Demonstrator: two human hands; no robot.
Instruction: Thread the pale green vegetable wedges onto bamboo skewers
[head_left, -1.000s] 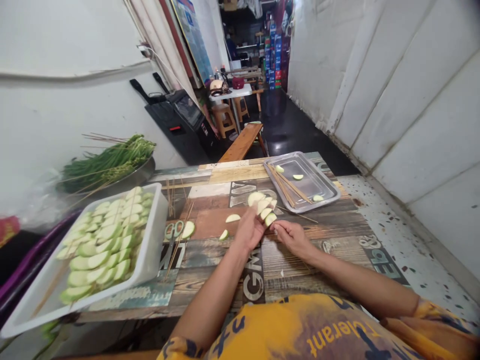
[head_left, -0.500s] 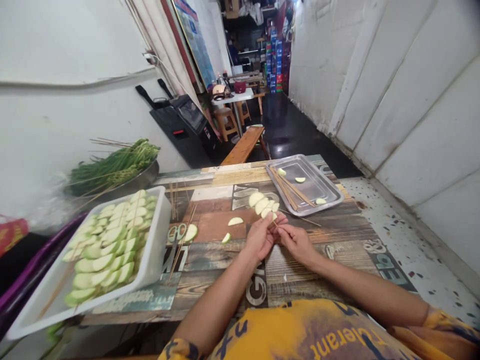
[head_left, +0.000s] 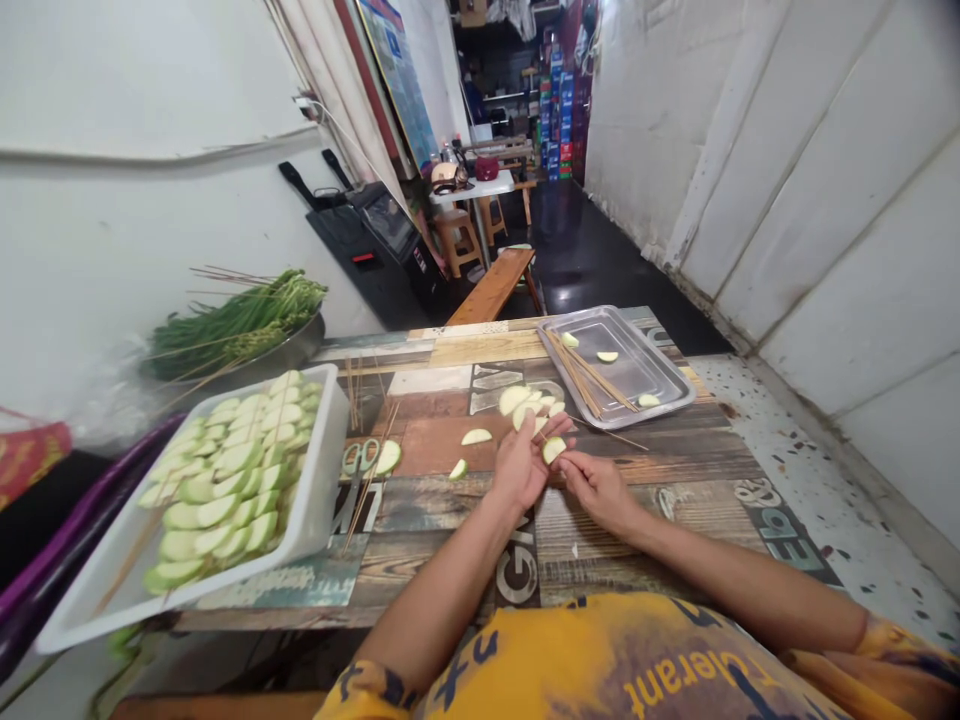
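Note:
Palm up, my left hand (head_left: pixel 520 468) has its fingers curled under a half-moon vegetable slice (head_left: pixel 553 450), pale with a thin green skin. My right hand (head_left: pixel 601 492) pinches a thin wooden skewer at the slice's lower edge; most of the skewer is hidden by the fingers. Just beyond my left thumb lies a small pile of slices (head_left: pixel 517 400), partly covered by that hand. Two loose pieces, a half-moon slice (head_left: pixel 476 437) and a smaller end piece (head_left: pixel 458 469), rest on the tabletop to the left.
At left stands a white tub (head_left: pixel 330 450) heaped with skewered slices (head_left: pixel 225 490). Scissors (head_left: pixel 361 458) and loose skewers (head_left: pixel 371 480) lie beside it. A metal tray (head_left: pixel 652 365) at the right back holds skewers and slices. Behind the tub sits a bowl of greens (head_left: pixel 240 325).
The slice between my hands has come lower, toward my right fingertips, and shows its face more. My left fingers are spread a little wider. The view has shifted slightly.

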